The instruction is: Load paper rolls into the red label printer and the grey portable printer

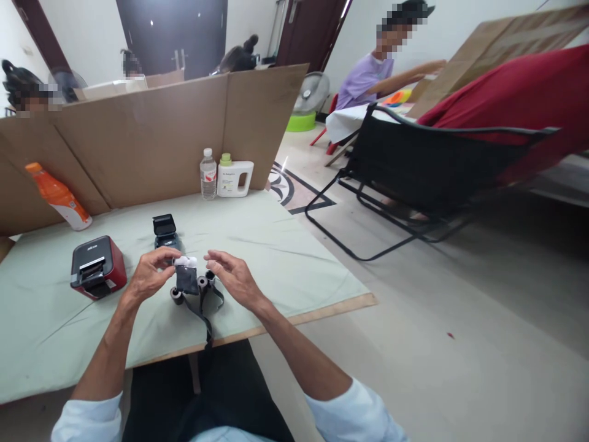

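Pale sleeves [359, 411] and dark trousers [239, 380] closest. Left hand [154, 270]: narrow grip, fingertips holding white roll [186, 261] above bench [276, 245], dark sheet [186, 280] apparently hanging off it. Right hand [232, 276]: grip loosely wide, nothing seen held, near the roll's other end; whether touching, cannot tell. Risks, my judgement: fingertip hold looks slight, so roll could slip or unwind; dark strips [209, 334] run to bench edge, so a snag from lap or forearm could drag small rolls [176, 296] off. Counts: one white roll, held; three small rolls on bench, partly hidden; one dark device [165, 230], lid up; one red-black box [98, 267]; one orange bottle [59, 196]; one clear bottle [208, 177]; one white jug [232, 179].
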Action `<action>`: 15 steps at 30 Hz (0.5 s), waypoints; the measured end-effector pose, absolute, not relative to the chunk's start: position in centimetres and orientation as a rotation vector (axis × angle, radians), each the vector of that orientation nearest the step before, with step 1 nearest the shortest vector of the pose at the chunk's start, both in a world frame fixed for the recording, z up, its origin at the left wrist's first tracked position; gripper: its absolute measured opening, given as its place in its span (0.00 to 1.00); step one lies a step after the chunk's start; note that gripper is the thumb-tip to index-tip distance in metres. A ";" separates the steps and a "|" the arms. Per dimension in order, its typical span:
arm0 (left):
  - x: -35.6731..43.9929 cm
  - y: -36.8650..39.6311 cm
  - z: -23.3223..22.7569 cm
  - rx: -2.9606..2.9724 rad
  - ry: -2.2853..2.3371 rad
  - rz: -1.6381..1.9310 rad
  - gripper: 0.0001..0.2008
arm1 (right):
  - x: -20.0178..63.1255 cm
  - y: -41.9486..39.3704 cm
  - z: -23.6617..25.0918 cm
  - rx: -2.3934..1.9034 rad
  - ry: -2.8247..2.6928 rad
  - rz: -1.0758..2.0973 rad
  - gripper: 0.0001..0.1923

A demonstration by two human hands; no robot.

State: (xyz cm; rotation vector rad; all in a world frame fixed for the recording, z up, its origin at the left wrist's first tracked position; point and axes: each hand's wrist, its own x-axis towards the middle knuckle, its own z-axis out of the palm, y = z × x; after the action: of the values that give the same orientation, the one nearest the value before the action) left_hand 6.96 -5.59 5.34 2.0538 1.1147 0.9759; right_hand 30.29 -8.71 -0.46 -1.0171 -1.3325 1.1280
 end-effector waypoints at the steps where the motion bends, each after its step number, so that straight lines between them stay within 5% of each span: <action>1: 7.1 -5.6 5.3 2.039 1.114 1.001 0.09 | 29.8 -8.3 -0.1 -0.981 -1.308 1.217 0.23; 7: 7.4 -5.4 4.7 2.034 1.147 1.184 0.08 | 27.1 -6.9 0.1 -0.825 -1.142 1.606 0.30; 15: 6.2 -5.9 3.1 2.263 1.216 1.123 0.10 | 25.8 -7.4 -0.1 -0.782 -1.009 1.747 0.35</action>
State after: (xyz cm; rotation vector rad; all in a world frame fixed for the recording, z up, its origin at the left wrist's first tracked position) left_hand 6.24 -5.89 3.10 2.2633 1.2163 1.1234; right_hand 25.80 -7.42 -0.11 -0.7815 -1.0092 1.7466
